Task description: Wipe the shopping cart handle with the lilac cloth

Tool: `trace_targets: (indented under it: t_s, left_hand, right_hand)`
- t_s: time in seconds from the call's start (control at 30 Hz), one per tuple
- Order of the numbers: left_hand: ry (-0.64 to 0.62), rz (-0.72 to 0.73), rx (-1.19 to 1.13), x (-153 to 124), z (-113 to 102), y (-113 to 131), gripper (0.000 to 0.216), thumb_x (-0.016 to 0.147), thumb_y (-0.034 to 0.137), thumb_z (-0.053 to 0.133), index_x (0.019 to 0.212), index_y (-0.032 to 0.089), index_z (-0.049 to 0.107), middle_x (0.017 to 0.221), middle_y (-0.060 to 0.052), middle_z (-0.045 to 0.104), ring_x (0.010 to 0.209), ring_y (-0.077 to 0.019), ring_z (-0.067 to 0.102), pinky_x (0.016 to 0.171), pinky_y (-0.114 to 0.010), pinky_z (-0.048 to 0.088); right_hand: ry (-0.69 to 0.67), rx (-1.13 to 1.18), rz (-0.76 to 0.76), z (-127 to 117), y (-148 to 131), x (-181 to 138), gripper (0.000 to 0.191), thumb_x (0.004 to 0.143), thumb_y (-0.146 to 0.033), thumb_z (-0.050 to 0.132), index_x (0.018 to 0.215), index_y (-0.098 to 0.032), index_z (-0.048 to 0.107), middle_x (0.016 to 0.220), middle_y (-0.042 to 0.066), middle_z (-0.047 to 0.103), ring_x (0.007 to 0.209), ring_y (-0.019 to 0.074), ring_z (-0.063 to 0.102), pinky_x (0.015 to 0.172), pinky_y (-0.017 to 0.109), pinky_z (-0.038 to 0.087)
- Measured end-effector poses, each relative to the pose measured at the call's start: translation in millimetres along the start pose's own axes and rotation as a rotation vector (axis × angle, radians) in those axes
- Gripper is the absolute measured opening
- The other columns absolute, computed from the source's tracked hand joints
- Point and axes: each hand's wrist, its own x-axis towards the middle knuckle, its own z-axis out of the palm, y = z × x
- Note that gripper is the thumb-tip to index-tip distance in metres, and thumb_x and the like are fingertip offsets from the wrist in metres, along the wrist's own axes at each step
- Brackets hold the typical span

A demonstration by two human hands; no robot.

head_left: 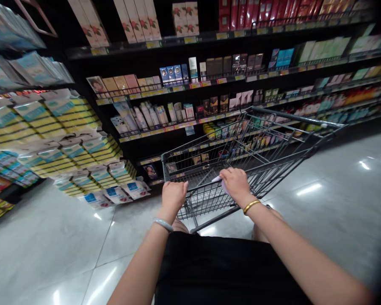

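A grey wire shopping cart (266,140) stands in front of me in a store aisle, its basket holding nothing I can see. My left hand (173,195) is closed round the cart's handle bar, a pale bangle on its wrist. My right hand (236,184) grips the same bar further right, with a small pale purple thing pressed under its fingers; a gold bangle circles that wrist.
Black shelves (209,80) full of boxed and bottled goods run across the view just beyond the cart. Stacked packs (66,140) fill the shelving at left, some lying at floor level. Glossy grey floor tiles (336,190) spread to the right and left.
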Motion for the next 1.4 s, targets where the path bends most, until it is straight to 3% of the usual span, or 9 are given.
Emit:
trace_targets:
  t_s: [0.2,0.33,0.43,0.63,0.83,1.0,1.13,1.27,1.4]
  left_hand:
    - [-0.222,-0.102,-0.027,30,3,48,0.068,0.101,0.044,0.016,0.083,0.013,0.073,0.078,-0.014,0.072,0.076,-0.0241,0.069,0.069,-0.034,0.047]
    - [-0.271,-0.108,-0.001,34,10,47,0.068,0.101,0.041,0.019,0.078,0.008,0.073,0.074,-0.017,0.070,0.075,-0.0262,0.070,0.066,-0.035,0.049]
    - [-0.287,-0.057,0.015,31,8,45,0.052,0.101,0.035,0.028,0.098,0.007,0.072,0.083,-0.019,0.071,0.081,-0.0261,0.070,0.071,-0.036,0.051]
    - [-0.303,0.050,0.052,26,0,41,0.038,0.097,0.020,0.037,0.126,0.011,0.060,0.090,-0.018,0.071,0.084,-0.0254,0.070,0.074,-0.037,0.052]
    - [-0.285,0.072,0.062,27,5,43,0.037,0.095,0.016,0.035,0.117,0.010,0.064,0.089,-0.018,0.070,0.086,-0.0265,0.069,0.073,-0.038,0.052]
    - [-0.279,0.060,0.064,28,7,43,0.041,0.098,0.020,0.029,0.101,0.009,0.068,0.083,-0.017,0.070,0.082,-0.0244,0.069,0.073,-0.036,0.052]
    - [-0.279,0.049,0.059,28,5,40,0.041,0.098,0.021,0.030,0.102,0.007,0.069,0.084,-0.017,0.070,0.082,-0.0245,0.069,0.072,-0.036,0.052]
    - [-0.274,0.056,0.053,28,7,39,0.039,0.097,0.019,0.031,0.103,0.009,0.068,0.085,-0.017,0.070,0.084,-0.0260,0.069,0.073,-0.038,0.052]
    - [-0.275,0.053,0.058,27,11,38,0.040,0.097,0.020,0.031,0.092,0.010,0.069,0.080,-0.015,0.069,0.080,-0.0284,0.069,0.069,-0.040,0.052]
  right_hand:
    - [-0.059,0.035,-0.126,2,-14,3,0.030,0.099,-0.037,0.039,0.101,-0.025,0.067,0.097,0.005,0.066,0.092,0.0200,0.052,0.085,0.033,0.027]
    - [-0.046,0.030,-0.056,3,-6,7,0.032,0.100,-0.037,0.037,0.101,-0.024,0.066,0.094,0.006,0.066,0.091,0.0206,0.053,0.082,0.034,0.027]
    - [0.003,0.012,0.034,11,-26,8,0.033,0.100,-0.038,0.037,0.095,-0.024,0.067,0.092,0.006,0.066,0.090,0.0218,0.053,0.083,0.036,0.027]
    - [-0.068,0.041,-0.140,14,-49,10,0.034,0.099,-0.043,0.039,0.095,-0.024,0.067,0.094,0.006,0.067,0.093,0.0206,0.054,0.083,0.035,0.028]
    - [-0.083,0.044,0.020,8,-46,21,0.040,0.101,-0.042,0.033,0.092,-0.021,0.067,0.093,0.007,0.069,0.088,0.0197,0.060,0.074,0.032,0.030]
    - [-0.107,0.057,0.031,13,-72,29,0.043,0.102,-0.041,0.030,0.088,-0.021,0.065,0.093,0.007,0.070,0.089,0.0205,0.061,0.075,0.032,0.032]
    - [-0.048,0.052,0.054,-1,-64,38,0.040,0.101,-0.042,0.032,0.090,-0.018,0.062,0.093,0.010,0.069,0.089,0.0217,0.059,0.076,0.033,0.032]
    - [0.042,0.018,0.063,-10,-64,37,0.042,0.101,-0.044,0.029,0.102,-0.018,0.061,0.102,0.013,0.065,0.097,0.0255,0.054,0.083,0.037,0.032]
    - [-0.101,0.066,0.001,-6,-67,22,0.042,0.097,-0.048,0.039,0.126,-0.022,0.056,0.120,0.014,0.059,0.108,0.0280,0.051,0.089,0.040,0.034]
